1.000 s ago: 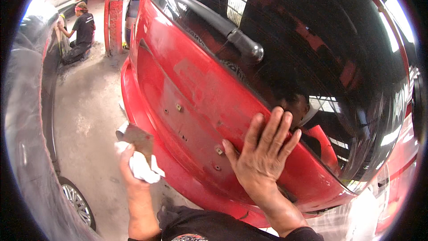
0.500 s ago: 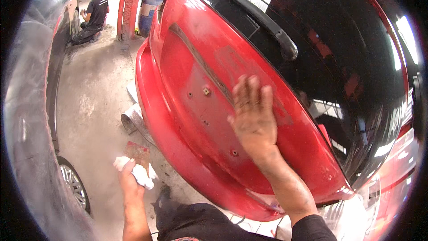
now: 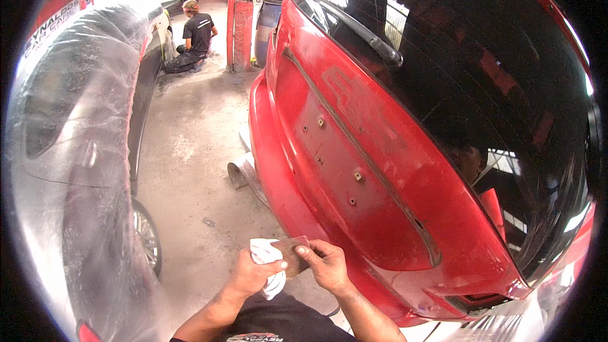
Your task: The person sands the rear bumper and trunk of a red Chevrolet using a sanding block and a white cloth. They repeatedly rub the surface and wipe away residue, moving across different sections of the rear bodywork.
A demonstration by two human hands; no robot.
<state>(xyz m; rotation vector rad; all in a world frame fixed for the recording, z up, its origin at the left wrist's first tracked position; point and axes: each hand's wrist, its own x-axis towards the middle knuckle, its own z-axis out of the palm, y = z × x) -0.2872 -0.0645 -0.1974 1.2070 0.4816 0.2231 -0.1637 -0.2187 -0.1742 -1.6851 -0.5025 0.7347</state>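
Observation:
My left hand (image 3: 250, 273) is closed around a bunched white cloth (image 3: 266, 252) and one edge of a brownish-red sheet of sandpaper (image 3: 288, 256). With thumb and fingers, my right hand (image 3: 329, 267) pinches the sheet's other edge. Both hands are close together in front of my body, just off the red car's bumper. The car's red tailgate (image 3: 392, 196) has dull, scuffed patches, several small holes and fittings, and a dark recessed strip (image 3: 354, 142) across it.
A plastic-covered car (image 3: 82, 152) stands on the left, with concrete floor (image 3: 190, 133) between the cars. A silvery roll (image 3: 244, 174) lies by the bumper. Farther off are a crouching person (image 3: 198, 35), a red post (image 3: 242, 31) and a blue drum (image 3: 267, 28).
My right hand has left the tailgate and come down to the sandpaper beside my left hand. My left hand, still holding cloth and sheet, is nearer the bumper. The view has shifted.

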